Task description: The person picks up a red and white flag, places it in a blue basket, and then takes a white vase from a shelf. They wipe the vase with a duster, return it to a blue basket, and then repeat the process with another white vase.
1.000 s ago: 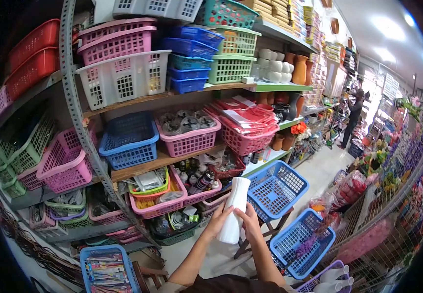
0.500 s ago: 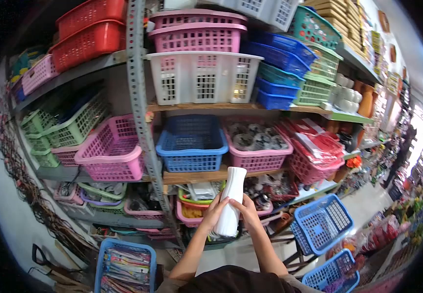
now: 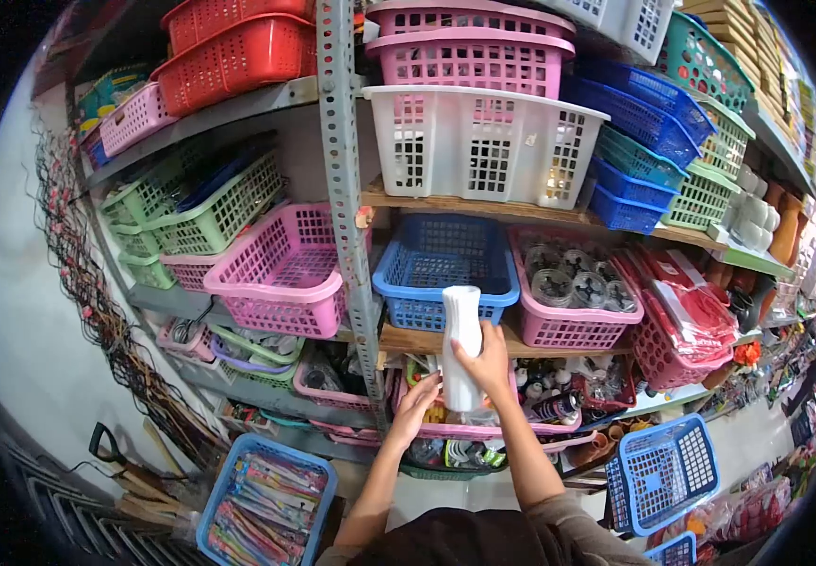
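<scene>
A slim white vase (image 3: 462,351), narrowed near its top, stands upright before me at shelf height. My right hand (image 3: 484,362) is closed round its right side, thumb across the front and fingers behind. Lower down, my left hand (image 3: 417,407) is open with fingers stretched, fingertips right at the vase's lower left side. Behind the top of the vase, a blue plastic basket (image 3: 445,255) sits on the wooden shelf. To its right is a pink basket (image 3: 582,329) of round clear containers.
A metal shelf post (image 3: 340,160) rises left of centre. Above stands a white basket (image 3: 488,146); at left is a pink basket (image 3: 276,274). On the floor side are a blue basket of wrapped packets (image 3: 266,500) and another blue basket (image 3: 667,472).
My view has turned left, so the shelves sit further right. My left hand has slid down and loosened from the vase; my right hand keeps hold, and the vase is nearer the blue basket.
</scene>
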Available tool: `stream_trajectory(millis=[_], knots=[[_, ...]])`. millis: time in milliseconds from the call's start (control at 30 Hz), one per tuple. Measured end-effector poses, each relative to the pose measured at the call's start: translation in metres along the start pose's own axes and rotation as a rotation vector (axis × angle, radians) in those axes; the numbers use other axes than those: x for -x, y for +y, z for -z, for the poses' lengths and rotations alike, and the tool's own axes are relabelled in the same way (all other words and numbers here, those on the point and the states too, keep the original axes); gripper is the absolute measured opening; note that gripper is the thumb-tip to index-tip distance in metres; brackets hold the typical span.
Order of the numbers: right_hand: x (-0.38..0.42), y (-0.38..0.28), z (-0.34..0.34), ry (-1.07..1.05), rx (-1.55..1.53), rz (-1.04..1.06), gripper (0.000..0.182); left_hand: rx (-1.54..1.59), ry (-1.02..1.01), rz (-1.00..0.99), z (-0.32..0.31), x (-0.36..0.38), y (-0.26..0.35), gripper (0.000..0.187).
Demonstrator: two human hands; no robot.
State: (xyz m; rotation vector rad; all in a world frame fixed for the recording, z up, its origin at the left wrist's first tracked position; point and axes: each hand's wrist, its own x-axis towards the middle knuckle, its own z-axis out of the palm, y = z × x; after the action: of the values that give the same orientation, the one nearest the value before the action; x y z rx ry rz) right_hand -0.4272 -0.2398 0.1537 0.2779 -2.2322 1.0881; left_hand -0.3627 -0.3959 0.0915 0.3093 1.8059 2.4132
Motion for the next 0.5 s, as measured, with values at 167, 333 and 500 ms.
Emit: stream_trajectory(millis=[167, 333, 500], knots=[[-0.064, 0.02, -0.021, -0.016, 0.065, 0.141, 0.056, -0.071, 0.065, -0.064, 0.011, 0.006, 0.01, 0.044], [-0.075, 0.028, -0.032, -0.105, 0.291, 0.28, 0.064, -0.08, 0.082, -0.058, 0.005, 0.008, 0.011, 0.044], [-0.069, 0.028, -0.024, -0.124, 0.198, 0.273, 0.064, -0.121, 0.054, -0.097, 0.006, 0.007, 0.015, 0.041]])
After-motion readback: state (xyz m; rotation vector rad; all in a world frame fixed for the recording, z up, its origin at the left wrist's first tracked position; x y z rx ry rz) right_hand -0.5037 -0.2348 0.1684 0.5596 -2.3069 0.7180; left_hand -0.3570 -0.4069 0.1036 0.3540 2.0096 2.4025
